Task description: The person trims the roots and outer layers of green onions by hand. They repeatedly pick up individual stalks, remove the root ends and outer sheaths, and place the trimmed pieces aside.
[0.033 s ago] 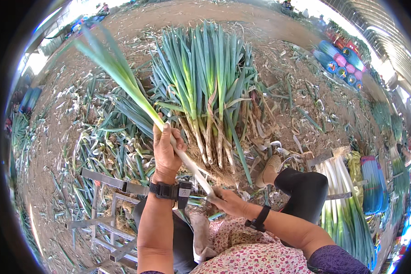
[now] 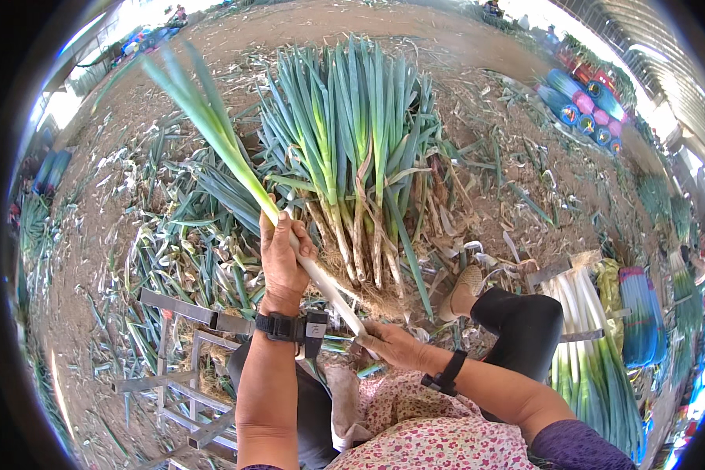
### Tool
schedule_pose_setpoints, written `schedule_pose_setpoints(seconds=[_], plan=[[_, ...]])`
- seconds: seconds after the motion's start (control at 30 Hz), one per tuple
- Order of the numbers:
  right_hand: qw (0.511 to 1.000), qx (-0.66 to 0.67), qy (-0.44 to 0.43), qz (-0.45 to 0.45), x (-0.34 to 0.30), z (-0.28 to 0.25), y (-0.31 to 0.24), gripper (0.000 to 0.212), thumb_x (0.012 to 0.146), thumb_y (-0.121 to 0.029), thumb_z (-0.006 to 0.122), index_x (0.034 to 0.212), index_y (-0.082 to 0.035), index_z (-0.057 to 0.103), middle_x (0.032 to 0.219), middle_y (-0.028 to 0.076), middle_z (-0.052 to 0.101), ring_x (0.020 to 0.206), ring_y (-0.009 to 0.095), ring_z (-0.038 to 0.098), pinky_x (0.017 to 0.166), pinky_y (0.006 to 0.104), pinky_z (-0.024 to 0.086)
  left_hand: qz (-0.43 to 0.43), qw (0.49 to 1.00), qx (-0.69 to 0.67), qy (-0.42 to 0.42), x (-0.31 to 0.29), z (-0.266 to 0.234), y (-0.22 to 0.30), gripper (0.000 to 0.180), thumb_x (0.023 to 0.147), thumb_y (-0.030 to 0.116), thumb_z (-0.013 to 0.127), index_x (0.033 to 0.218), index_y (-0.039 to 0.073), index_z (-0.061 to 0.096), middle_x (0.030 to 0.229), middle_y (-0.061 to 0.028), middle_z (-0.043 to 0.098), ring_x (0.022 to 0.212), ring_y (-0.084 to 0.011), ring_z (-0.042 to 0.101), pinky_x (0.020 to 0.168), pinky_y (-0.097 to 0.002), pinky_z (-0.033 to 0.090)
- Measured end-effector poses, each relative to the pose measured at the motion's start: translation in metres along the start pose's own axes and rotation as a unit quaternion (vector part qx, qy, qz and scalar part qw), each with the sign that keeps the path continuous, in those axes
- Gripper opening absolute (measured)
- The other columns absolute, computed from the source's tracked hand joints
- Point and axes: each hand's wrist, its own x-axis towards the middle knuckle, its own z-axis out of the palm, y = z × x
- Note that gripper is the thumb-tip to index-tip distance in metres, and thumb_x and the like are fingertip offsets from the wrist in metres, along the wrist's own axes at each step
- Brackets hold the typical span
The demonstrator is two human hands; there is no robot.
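A long green onion (image 2: 327, 288) slants across my front, with bluish-green leaves at the upper left and a smooth white stalk toward the lower right. Wrapped round the stalk just below the leaves is my left hand (image 2: 285, 265). My right hand (image 2: 395, 345) is closed on the root end, its thumb on top; the tip itself is hidden by the fingers. Beyond my hands a thick heap of untrimmed green onions (image 2: 345, 133) lies with leaves pointing away and dry brown skins and roots toward me.
A metal frame (image 2: 188, 313) stands by my left arm. At right, clean white-stalked green onions (image 2: 583, 313) rest on a metal rack (image 2: 580, 337), beside a blue-wrapped bundle (image 2: 641, 313). Leaf scraps (image 2: 188, 258) cover the ground. Wrapped bundles (image 2: 583, 106) lie at the far right.
The leafy end of the green onion has swung slightly to the right. Both hands keep their hold in nearly the same place.
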Motion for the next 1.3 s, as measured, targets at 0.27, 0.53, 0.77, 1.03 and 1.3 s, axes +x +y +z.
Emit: schedule_pose_setpoints(seconds=[0.27,0.53,0.77,1.03,1.3], plan=[[0.973,-0.087,0.192,-0.095,-0.002,0.009,-0.007,0.023,0.078,-0.022,0.067,0.090,-0.002,0.067,0.082,0.013,0.066,0.072,0.025,0.065,0.068,0.0332,0.051,0.031,0.997,0.055,0.052,-0.006,-0.002,-0.003,0.044,0.095,0.015,0.053,0.136,0.018,0.038,0.071,0.0003,0.046,0.048,-0.0077,0.042,0.042,-0.0222,0.038],[0.943,-0.249,0.196,-0.105,-0.002,0.030,-0.007,0.025,0.075,-0.033,0.064,0.079,-0.009,0.071,0.072,0.015,0.065,0.069,0.034,0.064,0.064,0.0435,0.050,0.080,0.987,0.100,0.098,-0.053,0.000,0.014,0.030,0.096,0.019,0.051,0.125,0.018,0.042,0.072,-0.0005,0.045,0.048,-0.0083,0.041,0.043,-0.0230,0.037],[0.947,-0.268,0.158,-0.075,-0.014,0.038,-0.015,0.023,0.071,-0.033,0.068,0.078,-0.011,0.071,0.075,0.012,0.067,0.068,0.031,0.065,0.064,0.0409,0.052,0.055,0.997,0.055,0.028,-0.084,-0.003,0.033,0.035,0.097,0.024,0.051,0.130,0.025,0.040,0.071,0.0004,0.044,0.048,-0.0092,0.041,0.045,-0.0241,0.037],[0.974,-0.153,0.113,-0.125,-0.043,0.032,-0.030,0.024,0.076,-0.029,0.064,0.090,-0.011,0.070,0.079,0.015,0.067,0.073,0.034,0.065,0.068,0.0404,0.051,0.062,0.996,0.048,-0.038,-0.100,0.019,0.051,0.052,0.095,0.032,0.054,0.142,0.027,0.031,0.067,0.0028,0.044,0.045,-0.0071,0.038,0.041,-0.0238,0.039],[0.944,-0.154,0.104,-0.271,-0.051,0.035,-0.010,0.023,0.084,-0.021,0.060,0.100,-0.007,0.067,0.083,0.017,0.066,0.076,0.035,0.063,0.069,0.0402,0.050,0.096,0.987,0.126,0.001,-0.118,0.036,0.044,0.046,0.097,0.025,0.052,0.139,0.024,0.035,0.068,0.0009,0.044,0.045,-0.0077,0.039,0.042,-0.0233,0.038]])
